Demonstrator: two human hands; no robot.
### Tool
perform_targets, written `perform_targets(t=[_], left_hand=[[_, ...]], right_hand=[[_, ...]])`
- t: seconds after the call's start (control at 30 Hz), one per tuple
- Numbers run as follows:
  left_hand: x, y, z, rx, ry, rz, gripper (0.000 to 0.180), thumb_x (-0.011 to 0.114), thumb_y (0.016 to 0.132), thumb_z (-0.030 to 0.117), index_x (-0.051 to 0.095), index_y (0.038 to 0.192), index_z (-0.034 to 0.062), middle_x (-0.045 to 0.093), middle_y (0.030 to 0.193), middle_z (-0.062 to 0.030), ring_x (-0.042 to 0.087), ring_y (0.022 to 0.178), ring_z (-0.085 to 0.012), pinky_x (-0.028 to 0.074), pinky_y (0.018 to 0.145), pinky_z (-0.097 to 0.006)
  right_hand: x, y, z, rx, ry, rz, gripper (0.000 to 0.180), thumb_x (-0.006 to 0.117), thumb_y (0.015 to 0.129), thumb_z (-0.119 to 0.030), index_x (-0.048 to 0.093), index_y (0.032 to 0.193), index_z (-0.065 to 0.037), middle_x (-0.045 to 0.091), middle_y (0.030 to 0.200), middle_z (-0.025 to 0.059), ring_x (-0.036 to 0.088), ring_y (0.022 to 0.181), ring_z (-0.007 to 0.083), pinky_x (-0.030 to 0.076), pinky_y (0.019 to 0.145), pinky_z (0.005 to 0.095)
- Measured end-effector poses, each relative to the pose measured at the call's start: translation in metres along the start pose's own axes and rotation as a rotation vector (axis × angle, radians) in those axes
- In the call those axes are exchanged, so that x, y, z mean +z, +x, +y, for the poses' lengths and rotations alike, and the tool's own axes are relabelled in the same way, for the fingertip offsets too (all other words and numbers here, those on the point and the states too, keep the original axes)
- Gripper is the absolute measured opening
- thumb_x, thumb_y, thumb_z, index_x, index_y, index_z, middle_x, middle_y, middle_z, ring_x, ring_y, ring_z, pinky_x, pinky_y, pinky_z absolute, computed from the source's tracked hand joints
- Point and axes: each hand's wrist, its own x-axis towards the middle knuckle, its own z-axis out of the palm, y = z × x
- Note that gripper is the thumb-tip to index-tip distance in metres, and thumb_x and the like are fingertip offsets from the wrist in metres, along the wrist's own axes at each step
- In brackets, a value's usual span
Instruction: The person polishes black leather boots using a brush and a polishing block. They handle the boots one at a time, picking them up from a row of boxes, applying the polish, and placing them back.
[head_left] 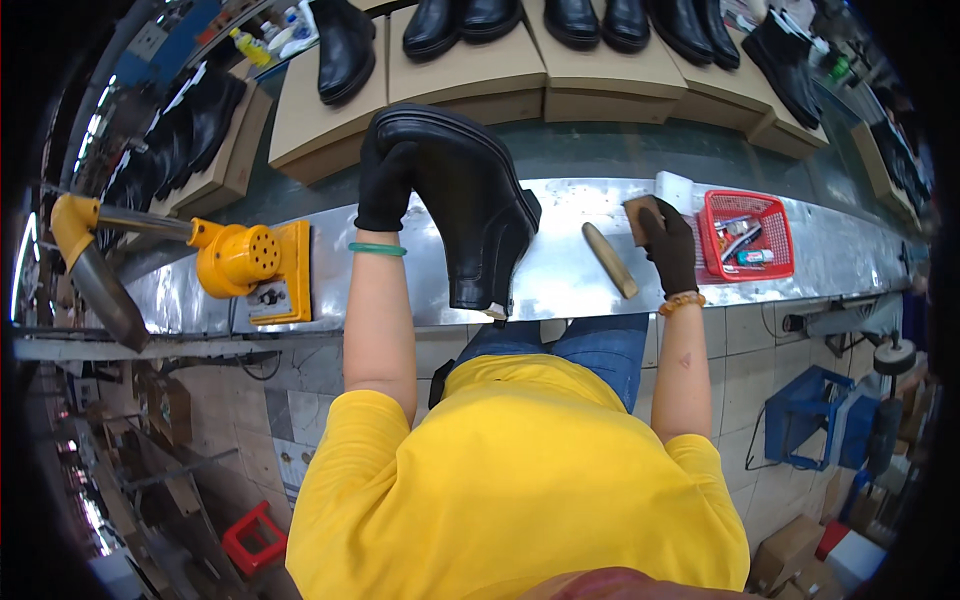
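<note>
A black ankle boot point(475, 205) is held tilted above the shiny metal bench point(570, 275), sole facing away from me, shaft opening toward me. My left hand point(385, 180), in a black glove, grips the boot near its toe and sole. My right hand point(668, 245), also in a black glove, is closed on a small brown block point(640, 212) resting on the bench. A tan wooden stick point(610, 260) lies on the bench between the boot and my right hand.
A red basket point(775, 215) with small tubes and tools sits right of my right hand. An orange heat gun point(245, 260) on a stand sits at the left. Black boots on cardboard boxes point(470, 75) line the conveyor behind the bench.
</note>
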Motion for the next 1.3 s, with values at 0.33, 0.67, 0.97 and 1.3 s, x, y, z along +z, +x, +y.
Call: perform_targets(t=[0.33,0.67,0.97,1.3], left_hand=[[-0.021,0.011,-0.014,-0.042,-0.126,0.478,0.038,0.053,0.091,0.031,0.059,0.116,0.0023,0.062,0.11,-0.0089,0.057,0.102,-0.0183,0.043,0.093,-0.032],[-0.042,-0.013,-0.014,-0.125,-0.322,0.698,0.045,0.045,0.091,0.047,0.061,0.108,0.0084,0.061,0.11,-0.0095,0.055,0.102,-0.0235,0.042,0.095,-0.036],[-0.053,-0.058,-0.034,-0.116,-0.317,0.638,0.051,0.05,0.091,0.048,0.055,0.12,0.0066,0.056,0.122,-0.0102,0.051,0.113,-0.0254,0.039,0.103,-0.037],[-0.024,-0.065,-0.057,-0.271,-0.601,0.223,0.04,0.054,0.089,0.032,0.057,0.118,0.0053,0.06,0.118,-0.0103,0.056,0.109,-0.0257,0.041,0.1,-0.041]], right_hand=[[-0.002,-0.018,-0.002,-0.068,-0.629,0.137,0.046,0.061,0.084,-0.036,0.057,0.119,-0.006,0.061,0.105,0.0178,0.059,0.096,0.0349,0.049,0.081,0.0431],[0.056,-0.03,-0.045,-0.258,-0.072,-0.085,0.045,0.07,0.081,-0.022,0.057,0.118,-0.001,0.063,0.102,0.016,0.061,0.091,0.0272,0.048,0.081,0.0359],[0.119,-0.03,-0.029,0.52,1.082,-0.849,0.041,0.053,0.094,-0.03,0.049,0.124,-0.003,0.06,0.111,0.0142,0.063,0.096,0.0221,0.052,0.087,0.0374],[0.028,-0.035,-0.076,0.157,1.028,-0.5,0.073,0.063,0.08,-0.011,0.026,0.142,0.0,0.052,0.12,0.0119,0.054,0.104,0.0154,0.047,0.087,0.0269]])
